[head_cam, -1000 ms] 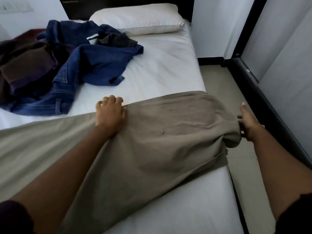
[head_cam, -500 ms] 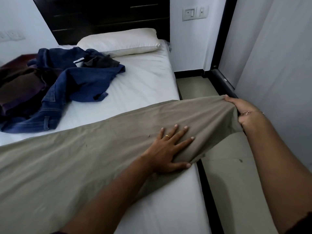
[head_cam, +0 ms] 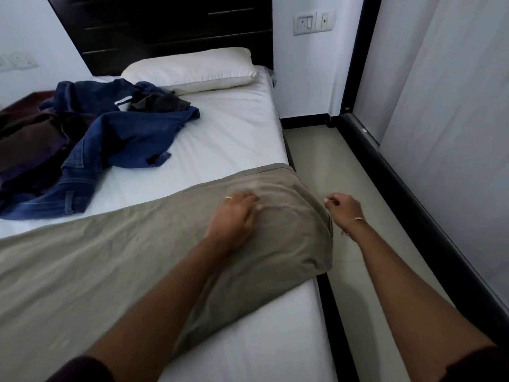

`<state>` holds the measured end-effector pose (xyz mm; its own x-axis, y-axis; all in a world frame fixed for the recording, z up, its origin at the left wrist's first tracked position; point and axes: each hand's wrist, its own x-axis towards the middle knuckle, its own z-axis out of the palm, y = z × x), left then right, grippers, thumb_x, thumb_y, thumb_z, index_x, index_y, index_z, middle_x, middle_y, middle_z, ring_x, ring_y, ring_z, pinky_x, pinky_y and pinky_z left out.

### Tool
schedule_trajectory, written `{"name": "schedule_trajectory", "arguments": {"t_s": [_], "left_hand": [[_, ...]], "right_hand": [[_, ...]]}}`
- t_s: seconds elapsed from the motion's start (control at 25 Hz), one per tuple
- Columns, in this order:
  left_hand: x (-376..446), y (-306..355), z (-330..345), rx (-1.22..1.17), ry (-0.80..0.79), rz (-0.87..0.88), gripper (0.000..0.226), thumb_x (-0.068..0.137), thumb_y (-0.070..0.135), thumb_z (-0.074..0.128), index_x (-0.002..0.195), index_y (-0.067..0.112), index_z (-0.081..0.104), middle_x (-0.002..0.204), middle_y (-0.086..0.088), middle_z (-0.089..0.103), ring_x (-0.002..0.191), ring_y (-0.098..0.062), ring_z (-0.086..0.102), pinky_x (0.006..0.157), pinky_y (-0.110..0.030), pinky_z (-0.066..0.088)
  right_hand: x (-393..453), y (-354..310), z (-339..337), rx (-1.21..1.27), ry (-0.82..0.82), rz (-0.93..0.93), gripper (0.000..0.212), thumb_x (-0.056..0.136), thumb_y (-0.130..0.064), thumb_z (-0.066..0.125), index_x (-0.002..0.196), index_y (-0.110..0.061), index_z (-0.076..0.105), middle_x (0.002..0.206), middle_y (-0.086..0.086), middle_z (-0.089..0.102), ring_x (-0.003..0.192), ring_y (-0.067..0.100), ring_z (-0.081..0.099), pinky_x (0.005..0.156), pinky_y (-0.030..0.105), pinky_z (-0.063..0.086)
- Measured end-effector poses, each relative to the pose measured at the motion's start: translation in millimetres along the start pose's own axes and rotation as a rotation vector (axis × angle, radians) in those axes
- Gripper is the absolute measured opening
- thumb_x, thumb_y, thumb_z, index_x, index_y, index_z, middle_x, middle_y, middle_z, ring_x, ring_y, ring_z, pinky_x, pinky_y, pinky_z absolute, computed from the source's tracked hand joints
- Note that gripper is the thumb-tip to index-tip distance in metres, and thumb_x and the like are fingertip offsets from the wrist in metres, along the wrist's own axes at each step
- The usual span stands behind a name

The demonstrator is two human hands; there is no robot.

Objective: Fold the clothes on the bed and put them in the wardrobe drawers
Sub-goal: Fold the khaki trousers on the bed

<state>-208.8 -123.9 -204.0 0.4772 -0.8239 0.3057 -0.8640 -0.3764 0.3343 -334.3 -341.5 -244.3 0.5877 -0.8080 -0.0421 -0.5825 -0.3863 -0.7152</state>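
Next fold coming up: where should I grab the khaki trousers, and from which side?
Grip the khaki trousers at the end overhanging the bed edge, from the aisle side by the right hand. That end hangs free, while the left hand presses the cloth flat.
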Motion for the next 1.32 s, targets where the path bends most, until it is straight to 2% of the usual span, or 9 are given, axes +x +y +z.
{"name": "schedule_trajectory", "arguments": {"t_s": [0.2, 0.32, 0.44, 0.6, 0.8, 0.88, 1.04, 1.24, 1.32], "left_hand": [[5.1, -71.3, -34.5, 0.261, -0.03, -0.334, 0.042, 0.097, 0.021, 0.031, 0.113, -0.001, 0.063, 0.118, -0.019, 0.06, 0.109, -0.036, 0.052, 0.09, -0.039, 0.04], [-2.9, -103.0, -41.3, 0.283, -0.023, -0.389, 0.029, 0.097, 0.013, 0.041, 0.112, 0.001, 0.063, 0.115, -0.018, 0.058, 0.106, -0.035, 0.052, 0.085, -0.038, 0.041], [-1.1, -110.9, -44.6, 0.236, 0.022, -0.38, 0.026, 0.097, 0.015, 0.043, 0.104, 0.0, 0.064, 0.106, -0.018, 0.056, 0.096, -0.036, 0.054, 0.076, -0.036, 0.04], [8.3, -112.0, -51.2, 0.246, 0.155, -0.418, 0.024, 0.098, 0.017, 0.04, 0.099, 0.0, 0.057, 0.101, -0.018, 0.054, 0.085, -0.04, 0.054, 0.069, -0.037, 0.035], [-0.4, -120.8, -59.2, 0.293, 0.129, -0.428, 0.032, 0.097, 0.017, 0.044, 0.125, 0.004, 0.05, 0.122, -0.019, 0.051, 0.099, -0.041, 0.053, 0.09, -0.042, 0.037], [-19.9, -120.6, -69.1, 0.341, 0.194, -0.323, 0.034, 0.094, 0.019, 0.041, 0.116, 0.0, 0.058, 0.114, -0.022, 0.058, 0.096, -0.041, 0.058, 0.096, -0.045, 0.039], [-78.0, -109.4, -83.9, 0.337, 0.142, -0.298, 0.047, 0.086, 0.029, 0.031, 0.096, 0.002, 0.068, 0.097, -0.018, 0.066, 0.085, -0.035, 0.064, 0.091, -0.051, 0.047], [-189.9, -112.6, -126.9, 0.326, 0.191, -0.433, 0.041, 0.086, 0.027, 0.037, 0.085, 0.005, 0.071, 0.086, -0.014, 0.069, 0.073, -0.031, 0.067, 0.08, -0.047, 0.053], [-241.2, -122.5, -151.1, 0.306, 0.173, -0.512, 0.038, 0.084, 0.026, 0.038, 0.08, 0.005, 0.07, 0.081, -0.013, 0.069, 0.069, -0.031, 0.066, 0.072, -0.044, 0.055]], "right_hand": [[14.8, -69.7, 35.2, -0.152, 0.038, -0.37, 0.026, 0.095, -0.013, 0.047, 0.109, -0.004, 0.068, 0.112, 0.018, 0.062, 0.103, 0.036, 0.054, 0.084, 0.035, 0.04], [27.5, -102.7, 60.6, -0.294, 0.027, -0.487, 0.029, 0.095, -0.014, 0.046, 0.116, -0.015, 0.065, 0.12, 0.008, 0.06, 0.112, 0.033, 0.048, 0.091, 0.036, 0.041], [34.4, -125.3, 69.1, -0.424, -0.037, -0.454, 0.028, 0.093, -0.01, 0.047, 0.112, -0.013, 0.067, 0.118, 0.013, 0.055, 0.11, 0.034, 0.051, 0.089, 0.034, 0.043], [37.3, -162.8, 63.0, -0.465, 0.136, -0.367, 0.029, 0.091, 0.002, 0.041, 0.113, -0.002, 0.059, 0.122, 0.018, 0.048, 0.104, 0.038, 0.056, 0.081, 0.035, 0.043], [17.9, -170.1, 89.7, -0.323, -0.122, -0.245, 0.038, 0.089, 0.0, 0.041, 0.127, 0.0, 0.041, 0.134, 0.021, 0.034, 0.123, 0.038, 0.042, 0.103, 0.041, 0.037], [-7.7, -168.3, 95.2, -0.327, -0.098, -0.263, 0.042, 0.092, -0.009, 0.044, 0.133, -0.006, 0.037, 0.141, 0.019, 0.029, 0.132, 0.035, 0.033, 0.106, 0.049, 0.033], [-86.0, -177.4, 104.1, -0.404, -0.153, -0.343, 0.051, 0.097, -0.034, 0.04, 0.143, -0.015, 0.03, 0.155, 0.015, 0.011, 0.144, 0.031, 0.006, 0.11, 0.055, 0.017], [-200.8, -214.4, 127.9, -0.401, -0.385, -0.632, 0.051, 0.097, -0.04, 0.04, 0.142, -0.018, 0.032, 0.156, 0.009, 0.007, 0.145, 0.028, 0.001, 0.114, 0.046, 0.018], [-237.1, -238.8, 139.8, -0.34, -0.443, -0.704, 0.049, 0.095, -0.038, 0.046, 0.138, -0.014, 0.039, 0.153, 0.011, 0.015, 0.142, 0.028, 0.012, 0.112, 0.041, 0.024]]}}
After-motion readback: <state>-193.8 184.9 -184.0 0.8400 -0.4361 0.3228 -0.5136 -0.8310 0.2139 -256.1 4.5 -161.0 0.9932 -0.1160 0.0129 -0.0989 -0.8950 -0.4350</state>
